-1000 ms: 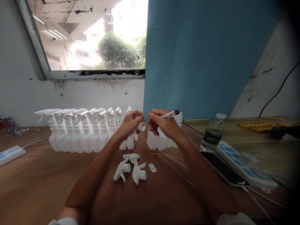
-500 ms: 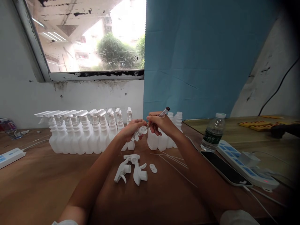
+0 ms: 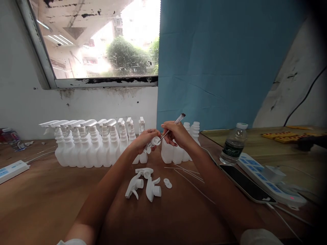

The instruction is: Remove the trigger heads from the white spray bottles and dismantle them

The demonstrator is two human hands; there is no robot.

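My left hand [image 3: 145,140] is closed round a white trigger spray head [image 3: 154,141], its round collar opening turned up toward me. In my right hand [image 3: 171,132] a thin screwdriver [image 3: 179,118] with a clear, dark-capped handle is gripped like a pen. Its metal shaft slants down left, the tip at the collar's opening. Below the hands, several loose spray heads [image 3: 153,189] lie on the brown table, beside small white discs [image 3: 167,183] that overlap. Thin white tubes [image 3: 189,174] are scattered under my right forearm.
A row of white spray bottles [image 3: 94,146] with heads stands at the left. Headless bottles [image 3: 176,154] stand behind my right hand. To the right are a water bottle [image 3: 232,146], a phone [image 3: 246,183] and a power strip [image 3: 270,183] with cables. Another power strip [image 3: 14,170] lies far left.
The screwdriver's handle has tipped up slightly, and my right hand has shifted a little with it. My left hand holds the spray head as before; the view has moved slightly.
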